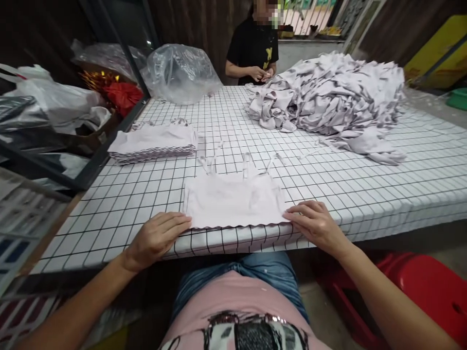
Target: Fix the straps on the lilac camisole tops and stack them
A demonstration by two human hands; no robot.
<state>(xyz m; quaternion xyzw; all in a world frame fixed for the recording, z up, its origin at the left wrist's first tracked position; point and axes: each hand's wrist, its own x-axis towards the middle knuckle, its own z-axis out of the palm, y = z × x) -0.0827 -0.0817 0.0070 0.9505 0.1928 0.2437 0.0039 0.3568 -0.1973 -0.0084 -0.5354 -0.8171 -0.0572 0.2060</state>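
A pale pinkish-white camisole top (233, 197) lies flat at the table's near edge, its thin straps pointing away from me and its wavy dark hem toward me. My left hand (156, 238) has its fingers together on the lower left corner of the top. At the lower right corner, my right hand (315, 223) pinches the fabric between thumb and fingers. Beyond my left hand is a neat stack of similar tops (153, 143), wavy edges facing me. A large loose heap of the same pale garments (335, 95) covers the back right of the table.
A checked white cloth (226, 126) covers the table. A clear plastic bag (182, 73) sits at the back left, near a dark metal frame (124, 43). Across the table stands a person in a black shirt (251, 46), hands together. A red stool (426, 287) is at my right.
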